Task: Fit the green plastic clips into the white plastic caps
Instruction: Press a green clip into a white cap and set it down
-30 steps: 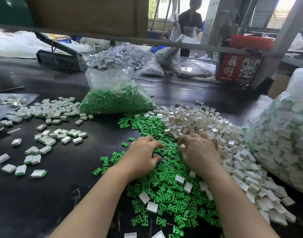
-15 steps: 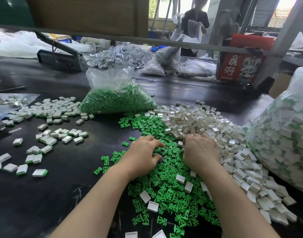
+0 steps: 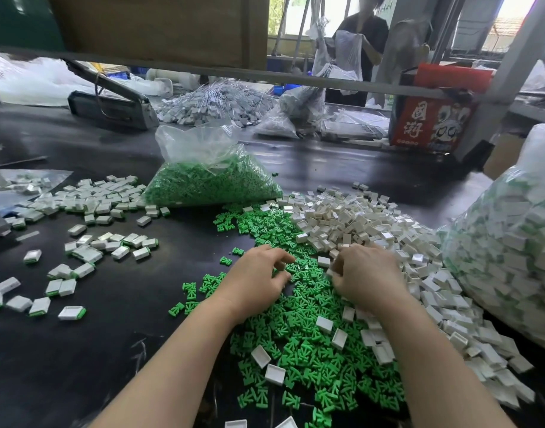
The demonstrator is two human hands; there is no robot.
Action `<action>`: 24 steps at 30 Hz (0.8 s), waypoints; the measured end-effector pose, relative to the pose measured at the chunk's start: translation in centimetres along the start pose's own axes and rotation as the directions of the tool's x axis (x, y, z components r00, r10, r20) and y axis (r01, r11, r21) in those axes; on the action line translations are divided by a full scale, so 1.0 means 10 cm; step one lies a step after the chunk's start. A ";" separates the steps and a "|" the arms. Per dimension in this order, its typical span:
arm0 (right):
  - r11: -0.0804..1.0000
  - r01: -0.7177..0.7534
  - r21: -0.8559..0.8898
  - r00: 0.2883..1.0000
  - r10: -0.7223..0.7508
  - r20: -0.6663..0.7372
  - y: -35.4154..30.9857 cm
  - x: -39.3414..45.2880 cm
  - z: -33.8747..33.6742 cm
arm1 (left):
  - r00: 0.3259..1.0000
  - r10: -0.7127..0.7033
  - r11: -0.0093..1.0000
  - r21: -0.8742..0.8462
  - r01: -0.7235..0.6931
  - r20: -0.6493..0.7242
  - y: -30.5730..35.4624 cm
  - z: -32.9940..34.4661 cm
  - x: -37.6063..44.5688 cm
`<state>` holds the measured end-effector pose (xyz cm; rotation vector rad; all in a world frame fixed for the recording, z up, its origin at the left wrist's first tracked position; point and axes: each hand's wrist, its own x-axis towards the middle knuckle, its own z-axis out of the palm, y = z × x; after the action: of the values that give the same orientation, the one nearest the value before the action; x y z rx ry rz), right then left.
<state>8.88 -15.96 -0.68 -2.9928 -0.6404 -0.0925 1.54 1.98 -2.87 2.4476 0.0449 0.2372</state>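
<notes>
Left hand [image 3: 255, 278] over green clips [image 3: 299, 335] heap mid-bench, grip curled, picking; whether clip pinched, cannot tell. Right hand [image 3: 365, 276] at heap's right edge beside white caps [image 3: 373, 223], fingers tucked under, hold hidden. Heaps adjoin for short reach. Finished pieces [image 3: 89, 199] far left of heap.

Matt green plastic clips [image 3: 299, 341], glossy white caps [image 3: 351, 223], shiny black table [image 3: 79, 350]

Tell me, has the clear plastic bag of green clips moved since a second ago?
No. The clear plastic bag of green clips sits in the same spot beside the loose pile of white plastic caps; only the camera has shifted slightly.
</notes>
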 end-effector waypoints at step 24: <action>0.616 0.105 0.781 0.989 0.017 -0.147 -0.15 -0.07 -0.01 | 0.974 -0.208 0.362 -0.918 0.161 0.090 0.10 -0.15 -0.01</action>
<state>7.64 -14.90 -0.54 -2.0781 -0.5421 -0.0117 1.16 2.11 -1.10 1.2515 0.1622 0.1426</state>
